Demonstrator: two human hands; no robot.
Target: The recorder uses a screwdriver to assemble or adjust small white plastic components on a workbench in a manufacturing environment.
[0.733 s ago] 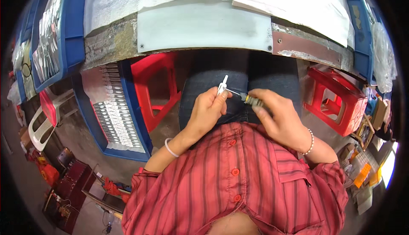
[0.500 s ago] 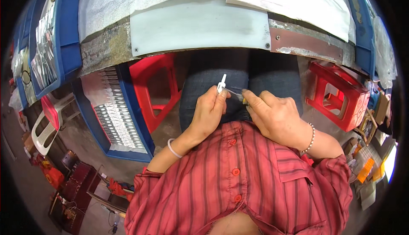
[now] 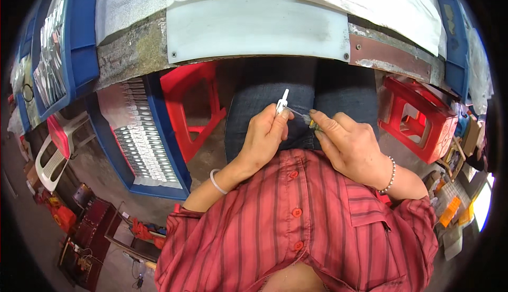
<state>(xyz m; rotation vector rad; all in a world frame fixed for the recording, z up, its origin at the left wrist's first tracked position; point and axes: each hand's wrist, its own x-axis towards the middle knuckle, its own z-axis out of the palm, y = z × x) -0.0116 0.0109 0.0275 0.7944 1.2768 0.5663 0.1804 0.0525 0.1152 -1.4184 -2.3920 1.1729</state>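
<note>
Small white part (image 3: 282,103), tilted slightly, thin-shafted tool (image 3: 306,118) slanting toward it

Hands (image 3: 264,136) holding white part (image 3: 282,103), slim tool (image 3: 307,118)

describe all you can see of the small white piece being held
The small white, plastic-looking piece has a slim tip and wider body. Held over dark blue jeans, it points forward, leaning slightly right. The left hand pinches its lower end; a thin metallic shaft reaches its right side, contact unclear.

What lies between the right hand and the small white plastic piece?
Head view: a thin silvery tool shaft reaches from the right hand toward the small white plastic piece.
</note>
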